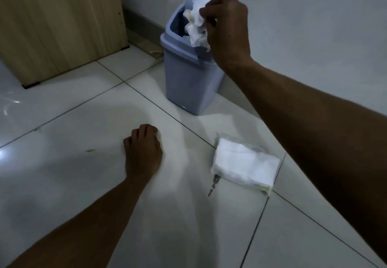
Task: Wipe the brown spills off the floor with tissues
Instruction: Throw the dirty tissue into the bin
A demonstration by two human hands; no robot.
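Observation:
My right hand (pixel 227 27) pinches a crumpled white tissue (pixel 196 25) with faint brownish stains, held right at the open top of a blue-grey bin (pixel 188 87). My left hand (pixel 143 152) rests on the white tiled floor (pixel 83 184) with its fingers curled under, holding nothing that I can see. A small dark spot (pixel 90 150) lies on the tile to the left of that hand. A pack of white tissues (pixel 245 163) lies flat on the floor to the right, below my right forearm.
A wooden cabinet panel (pixel 58 25) stands at the back left. The bin sits against a pale wall (pixel 314 27). A small metal key (pixel 213 186) lies by the tissue pack's near left corner. Dark grout lines cross the tiles.

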